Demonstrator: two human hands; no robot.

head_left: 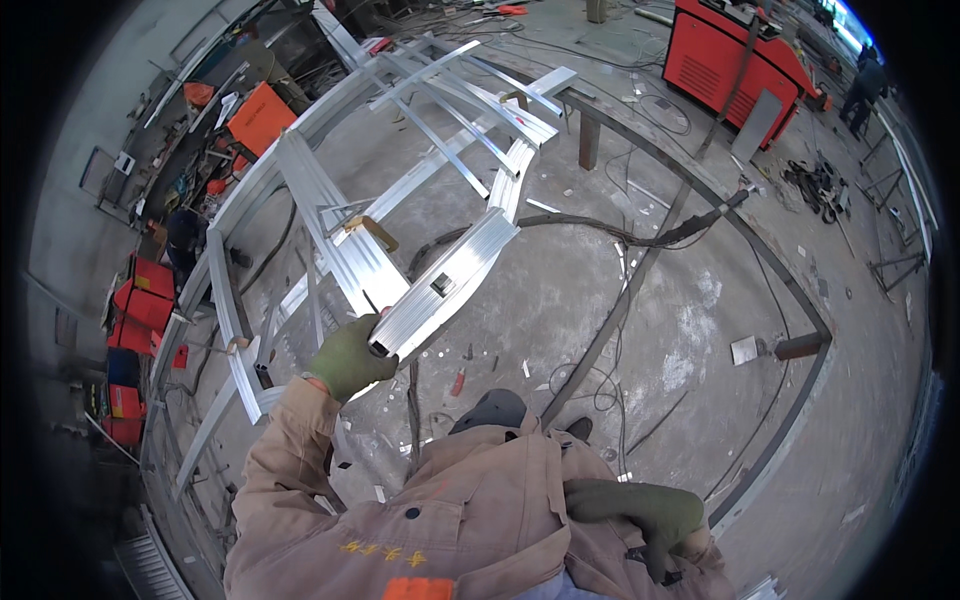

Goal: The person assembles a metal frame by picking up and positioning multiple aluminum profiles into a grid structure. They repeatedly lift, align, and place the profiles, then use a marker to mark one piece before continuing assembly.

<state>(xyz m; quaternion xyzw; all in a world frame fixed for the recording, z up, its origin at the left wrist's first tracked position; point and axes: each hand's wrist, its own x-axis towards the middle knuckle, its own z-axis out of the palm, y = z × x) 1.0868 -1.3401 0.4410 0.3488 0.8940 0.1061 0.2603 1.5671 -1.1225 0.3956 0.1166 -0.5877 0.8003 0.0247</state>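
My left hand, in a green work glove, is closed around the near end of a wide ribbed silver metal bar. A small square dark opening shows in its top face. The bar is part of a large bent frame of silver metal profiles. A yellowish-brown clamp-like piece sits on the frame ahead of the hand. Close to my body at the lower right is my right hand, also gloved in green, lying against the jacket. Its fingertips are partly hidden, and whether it holds anything is unclear.
A dark steel floor frame runs around the work area, with a thick dark cable across it. Red machines stand far right and left. An orange box is far left. Other people are farther off.
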